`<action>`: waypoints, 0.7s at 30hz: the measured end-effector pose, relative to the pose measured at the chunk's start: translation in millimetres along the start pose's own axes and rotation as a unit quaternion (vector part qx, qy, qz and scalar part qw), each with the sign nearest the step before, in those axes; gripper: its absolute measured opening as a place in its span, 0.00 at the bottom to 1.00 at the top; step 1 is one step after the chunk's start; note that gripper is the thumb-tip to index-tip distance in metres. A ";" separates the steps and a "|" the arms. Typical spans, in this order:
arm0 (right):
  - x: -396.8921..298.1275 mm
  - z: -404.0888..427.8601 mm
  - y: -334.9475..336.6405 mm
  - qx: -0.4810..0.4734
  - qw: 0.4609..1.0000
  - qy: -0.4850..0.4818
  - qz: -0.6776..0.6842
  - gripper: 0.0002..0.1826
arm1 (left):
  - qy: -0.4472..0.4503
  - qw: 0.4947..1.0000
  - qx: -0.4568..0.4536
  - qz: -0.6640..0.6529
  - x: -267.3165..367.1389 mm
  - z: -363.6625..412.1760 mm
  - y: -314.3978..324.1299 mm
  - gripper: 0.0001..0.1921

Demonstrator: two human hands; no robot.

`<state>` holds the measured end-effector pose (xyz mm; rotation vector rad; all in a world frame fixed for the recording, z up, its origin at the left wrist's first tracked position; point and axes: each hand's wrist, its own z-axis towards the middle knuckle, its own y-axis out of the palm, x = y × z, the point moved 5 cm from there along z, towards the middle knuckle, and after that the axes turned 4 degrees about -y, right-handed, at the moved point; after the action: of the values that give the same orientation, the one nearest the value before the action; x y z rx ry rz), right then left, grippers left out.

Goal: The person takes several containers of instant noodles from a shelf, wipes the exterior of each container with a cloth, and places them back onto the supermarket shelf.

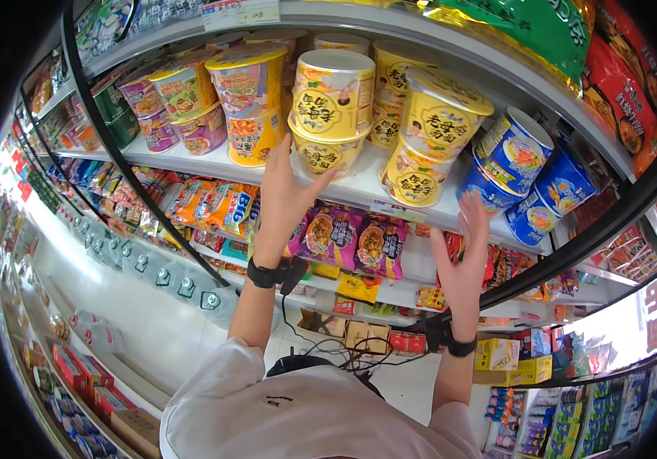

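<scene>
On a white shelf stand stacked instant noodle cups. My left hand [288,189] is raised with fingers apart at the lower left of two stacked yellow cups, the upper one [333,94] upside down on the lower [323,155]; whether a fingertip touches is unclear. To the right stands another stack of yellow cups [417,172]. My right hand [463,246] is held up, fingers spread and empty, in front of the shelf edge beside the blue noodle cups [492,186], some of them tilted. Each wrist wears a black strap with a small device.
Purple noodle packets [357,241] and orange snack bags [214,206] lie on the shelf below. Black curved bars [133,183] cross the view at both sides. Loose cables [351,350] hang before my body. Water bottles [162,275] stand on the floor at left.
</scene>
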<state>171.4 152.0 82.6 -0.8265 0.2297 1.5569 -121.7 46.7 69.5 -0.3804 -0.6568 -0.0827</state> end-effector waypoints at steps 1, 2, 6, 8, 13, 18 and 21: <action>1.5 9.9 10.4 0.001 1.000 0.001 -0.008 0.40 | 0.005 1.000 -0.017 0.020 -3.4 1.6 1.1 0.42; 6.4 17.9 20.7 0.003 0.999 0.001 -0.036 0.42 | 0.009 0.999 -0.034 0.042 -6.8 2.5 1.8 0.43; 34.6 37.1 42.4 -0.016 0.992 0.003 -0.125 0.48 | 0.017 0.999 -0.036 0.014 -13.4 6.4 4.2 0.43; 39.3 44.8 48.5 -0.020 0.991 0.006 -0.132 0.49 | 0.013 0.999 -0.046 0.006 -14.7 9.2 1.5 0.42; 51.1 56.6 45.9 -0.043 0.990 0.008 -0.133 0.51 | 0.016 0.997 -0.074 -0.022 -16.3 15.1 4.8 0.41; 46.3 59.3 47.3 -0.042 0.989 0.024 -0.141 0.50 | 0.008 0.995 -0.095 -0.027 -15.7 18.3 8.3 0.41; 51.4 58.7 47.7 -0.022 0.989 0.011 -0.145 0.50 | -0.010 0.994 -0.109 -0.012 -11.5 18.7 10.9 0.40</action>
<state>108.5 218.2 77.9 -0.8702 0.0868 1.2838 -139.5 63.3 72.5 -0.5841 -0.6739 -0.1743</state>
